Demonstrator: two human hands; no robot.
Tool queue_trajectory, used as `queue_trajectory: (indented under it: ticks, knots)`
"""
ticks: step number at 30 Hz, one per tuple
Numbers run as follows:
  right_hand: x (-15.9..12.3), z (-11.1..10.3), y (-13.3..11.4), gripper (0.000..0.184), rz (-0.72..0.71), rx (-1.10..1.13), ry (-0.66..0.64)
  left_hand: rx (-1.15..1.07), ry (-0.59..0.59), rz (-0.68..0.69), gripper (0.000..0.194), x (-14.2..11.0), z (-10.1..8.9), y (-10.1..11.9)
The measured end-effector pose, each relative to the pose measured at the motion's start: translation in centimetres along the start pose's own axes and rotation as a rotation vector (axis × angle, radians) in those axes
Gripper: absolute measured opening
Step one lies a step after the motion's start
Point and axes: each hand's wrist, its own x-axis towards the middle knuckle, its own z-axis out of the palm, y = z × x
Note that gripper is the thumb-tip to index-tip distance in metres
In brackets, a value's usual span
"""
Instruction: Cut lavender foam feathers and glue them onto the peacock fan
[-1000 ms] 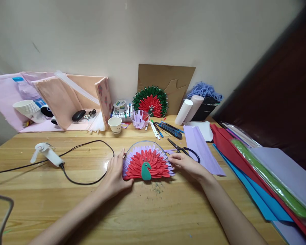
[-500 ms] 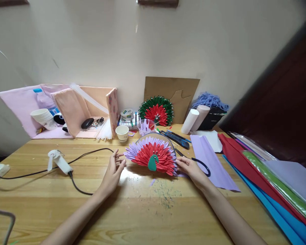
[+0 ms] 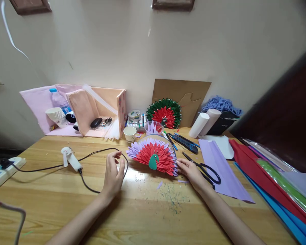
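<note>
A paper peacock point(image 3: 155, 153) with red and purple petals and a green head is tilted above the wooden table, a round backing showing behind its top edge. My right hand point(image 3: 190, 172) pinches its lower right edge between thumb and fingers. Left of the peacock, my left hand point(image 3: 114, 173) is open, fingers curved and thumb apart, holding nothing. A thin gap separates it from the purple petals. Beyond my right hand lie black-handled scissors point(image 3: 209, 173), partly on a purple paper sheet point(image 3: 223, 172).
A glue gun point(image 3: 71, 160) with a black cord rests at left. Behind stand a paper cup point(image 3: 130, 134), a peach fabric box point(image 3: 96, 110) and a green-and-red paper peacock point(image 3: 165, 115). Coloured paper rolls point(image 3: 272, 180) line the right side. Scraps dot the table point(image 3: 142, 217).
My left hand has come away from the peacock's left edge. My right hand still pinches the right edge. The camera view has shifted, moving the background right and slightly down.
</note>
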Motion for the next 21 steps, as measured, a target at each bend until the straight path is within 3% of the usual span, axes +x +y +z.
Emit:
queue_trajectory:
  ticks: [4,9,14,17,21]
  knots:
    - [-0.6,0.2,-0.3,0.038,-0.011,-0.062,-0.022,-0.073,0.004,-0.157,0.027,0.5,0.2,-1.2]
    - [-0.4,0.9,-0.1,0.036,0.049,-0.21,-0.023,-0.094,0.033,-0.21,0.03,0.9,0.6,-2.4]
    - [0.2,0.3,0.2,0.031,-0.064,-0.33,-0.017,-0.056,0.014,-0.153,0.031,0.5,0.9,-2.4]
    - [-0.5,-1.6,-0.6,0.028,-0.2,-0.533,-0.031,-0.011,-0.011,-0.094,0.03,-0.1,1.0,-1.8]
    - [-2.1,-4.6,-1.8,0.036,-0.334,-0.827,-0.168,0.064,-0.064,0.095,0.027,-1.2,1.2,-0.3]
